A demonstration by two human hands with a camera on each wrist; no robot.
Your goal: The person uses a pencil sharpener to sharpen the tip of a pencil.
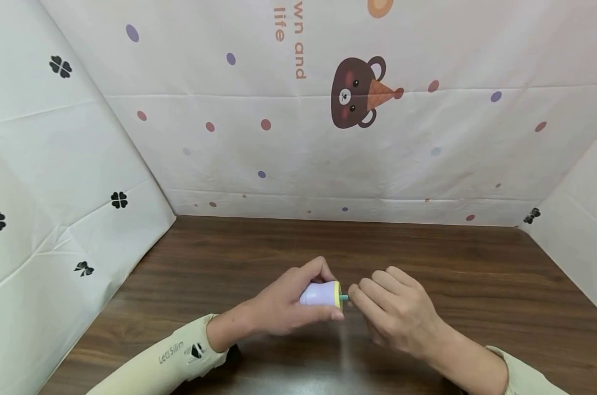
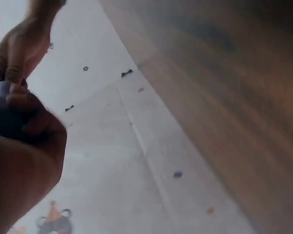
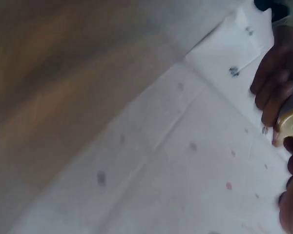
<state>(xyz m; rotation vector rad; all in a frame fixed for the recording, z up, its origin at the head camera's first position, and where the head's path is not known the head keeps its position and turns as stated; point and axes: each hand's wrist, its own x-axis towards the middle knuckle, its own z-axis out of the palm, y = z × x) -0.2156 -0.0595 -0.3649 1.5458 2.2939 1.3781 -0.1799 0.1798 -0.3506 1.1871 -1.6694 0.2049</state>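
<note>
Around the lavender cylinder [image 1: 319, 294], over the surface [image 1: 219, 258], curls the left hand [image 1: 289, 303]; just beyond the cylinder's yellow rim [image 1: 337, 295], the right hand [image 1: 396, 311] pinches the green stem [image 1: 344, 297]. Steadying the cylinder and keeping the stem aligned with it should help.

Left sleeve [image 1: 155, 365]: pale cream, close-fitting along the forearm, as far as I can see from here
Lettering [image 1: 171, 353]: small, dark, running along that sleeve, something like "LetsSlim"
Emblem [image 1: 196, 351]: black and angular with a lighter patch, just beside the lettering
Left cuff [image 1: 210, 343]: slightly puckered at its edge
Under the left wrist: a black piece [image 1: 233, 355], its shape mostly hidden
Right sleeve [image 1: 523, 376]: the same pale cream, only its end showing
Left hand [image 1: 288, 302] and right hand [image 1: 397, 307]: ungloved
</note>
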